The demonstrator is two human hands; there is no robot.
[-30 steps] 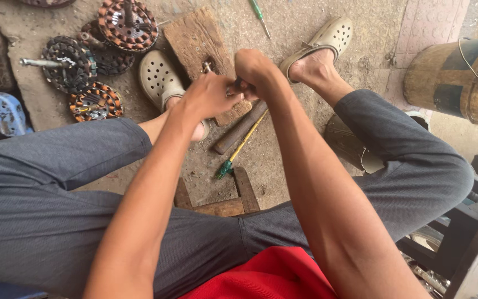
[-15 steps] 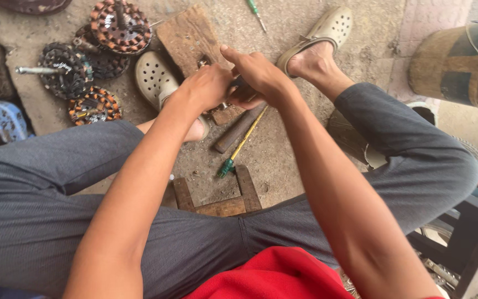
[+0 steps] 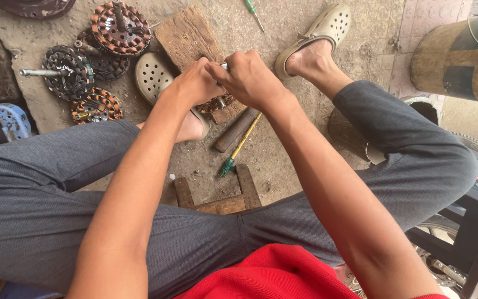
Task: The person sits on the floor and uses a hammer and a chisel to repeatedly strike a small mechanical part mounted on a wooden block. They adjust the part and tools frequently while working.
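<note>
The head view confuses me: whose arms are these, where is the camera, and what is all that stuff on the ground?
The camera sits on a person's head and looks down, so you see their own arms, grey trousers and sandalled feet. The left hand and right hand meet over a wooden block, pinching a small metal part that the fingers mostly hide. On the concrete floor lie three round copper-wound motor coils, a screwdriver with a green handle, a wooden handle and a small wooden frame. A metal drum stands on the right.
</note>
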